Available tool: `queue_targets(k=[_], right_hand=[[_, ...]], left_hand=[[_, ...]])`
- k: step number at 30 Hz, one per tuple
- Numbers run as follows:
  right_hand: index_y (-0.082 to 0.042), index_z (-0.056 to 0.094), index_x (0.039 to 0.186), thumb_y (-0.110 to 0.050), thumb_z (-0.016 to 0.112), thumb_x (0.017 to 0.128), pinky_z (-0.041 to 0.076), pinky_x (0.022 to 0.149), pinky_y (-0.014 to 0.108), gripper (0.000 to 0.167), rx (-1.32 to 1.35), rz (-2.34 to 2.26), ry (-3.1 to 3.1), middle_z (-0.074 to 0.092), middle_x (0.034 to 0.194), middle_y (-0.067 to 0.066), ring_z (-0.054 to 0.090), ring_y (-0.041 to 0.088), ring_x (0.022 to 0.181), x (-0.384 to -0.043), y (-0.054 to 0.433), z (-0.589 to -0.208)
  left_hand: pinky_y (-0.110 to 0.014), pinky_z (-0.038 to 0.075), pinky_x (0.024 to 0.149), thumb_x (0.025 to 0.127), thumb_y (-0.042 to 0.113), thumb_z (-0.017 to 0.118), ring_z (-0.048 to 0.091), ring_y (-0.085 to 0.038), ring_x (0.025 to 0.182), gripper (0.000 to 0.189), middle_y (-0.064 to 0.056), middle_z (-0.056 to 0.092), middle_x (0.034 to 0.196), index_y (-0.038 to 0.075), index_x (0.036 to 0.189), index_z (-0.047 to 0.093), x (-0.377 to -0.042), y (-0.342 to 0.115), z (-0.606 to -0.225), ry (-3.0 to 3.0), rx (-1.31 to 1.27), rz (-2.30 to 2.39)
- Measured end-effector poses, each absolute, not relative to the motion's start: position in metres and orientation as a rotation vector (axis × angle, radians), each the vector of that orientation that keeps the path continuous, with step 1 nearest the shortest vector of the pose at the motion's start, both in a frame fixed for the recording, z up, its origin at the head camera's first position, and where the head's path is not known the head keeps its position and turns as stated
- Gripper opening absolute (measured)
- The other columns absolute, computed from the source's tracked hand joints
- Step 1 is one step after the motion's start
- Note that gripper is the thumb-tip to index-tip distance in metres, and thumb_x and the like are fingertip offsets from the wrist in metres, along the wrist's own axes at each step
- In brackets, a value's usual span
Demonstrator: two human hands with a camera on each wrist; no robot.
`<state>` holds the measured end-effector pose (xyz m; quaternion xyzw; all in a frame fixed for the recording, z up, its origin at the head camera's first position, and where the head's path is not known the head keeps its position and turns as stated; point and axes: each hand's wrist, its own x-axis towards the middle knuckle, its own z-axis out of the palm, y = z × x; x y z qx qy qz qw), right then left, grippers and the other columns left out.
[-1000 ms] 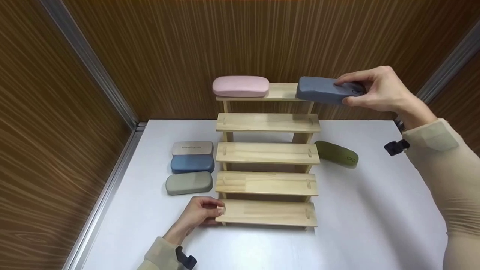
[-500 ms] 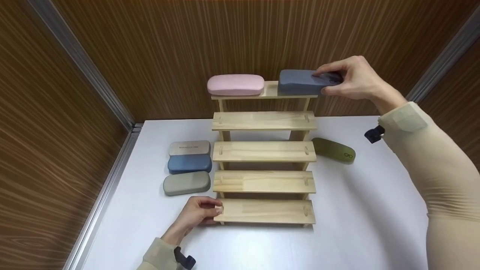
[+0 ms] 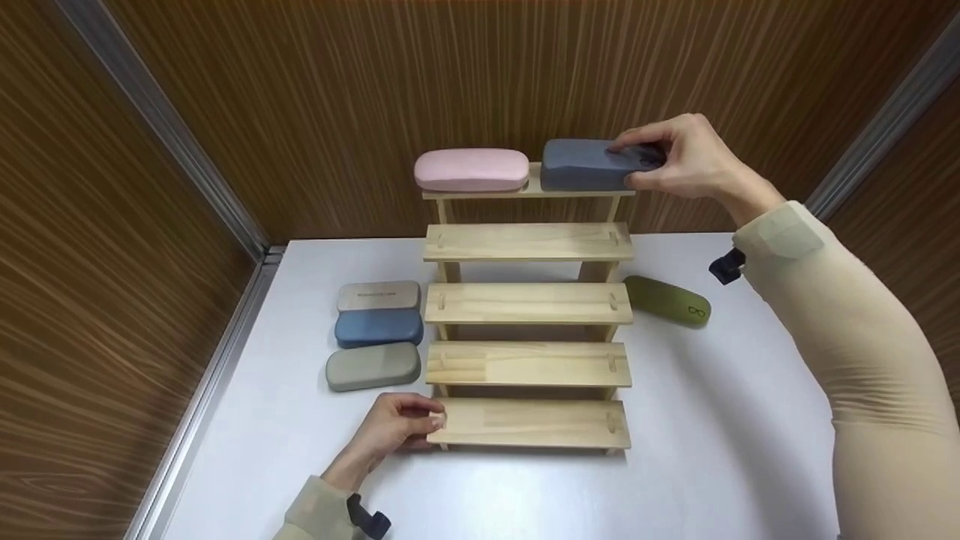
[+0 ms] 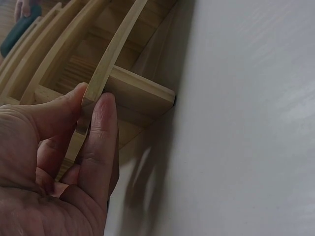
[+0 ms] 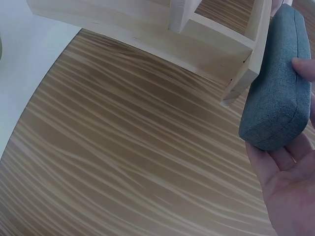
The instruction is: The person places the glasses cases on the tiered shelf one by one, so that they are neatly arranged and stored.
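- Right hand (image 3: 690,159), fingers curled, is gripping a blue-grey oblong fabric case (image 3: 581,166) at the top of the 5-tier pale wooden rack (image 3: 529,304).
- Left hand (image 3: 386,429) is pinching that rack's lowest shelf (image 3: 540,424).

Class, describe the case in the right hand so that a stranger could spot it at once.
Find the stepped wooden rack on the white table and go up to its top shelf. At that shelf's right end is the grey-blue case, gripped by the right hand. Unlike the pink case beside it, it is boxier, darker and has a hand on it.
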<state>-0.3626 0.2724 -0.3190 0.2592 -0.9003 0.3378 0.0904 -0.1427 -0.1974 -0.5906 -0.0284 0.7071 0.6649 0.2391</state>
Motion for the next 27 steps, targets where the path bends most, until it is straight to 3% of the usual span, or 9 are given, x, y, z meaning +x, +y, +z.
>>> queue_targets(k=[17,27], right_hand=[[-0.014,0.086,0.129,-0.002,0.083,0.087,0.050,0.079,0.009,0.043,0.801,0.989,-2.712,0.084,0.128,0.015,0.066,0.008,0.092,-0.3670,0.2668,-0.3262],[-0.010,0.084,0.131,-0.002,0.082,0.088,0.048,0.086,0.007,0.044,0.782,0.961,-2.739,0.078,0.144,0.015,0.066,0.007,0.104,-0.3646,0.2666,-0.3269]], left_hand=[[-0.026,0.071,0.075,0.097,0.004,0.083,0.080,-0.008,0.081,0.033,0.002,0.081,0.102,-0.010,0.127,0.077,-0.1412,-0.1977,-0.5904,1.905,-0.074,1.825],[-0.027,0.071,0.075,0.097,0.005,0.084,0.080,-0.008,0.082,0.034,0.004,0.082,0.102,-0.010,0.127,0.076,-0.1419,-0.1977,-0.5909,1.914,-0.079,1.817]])
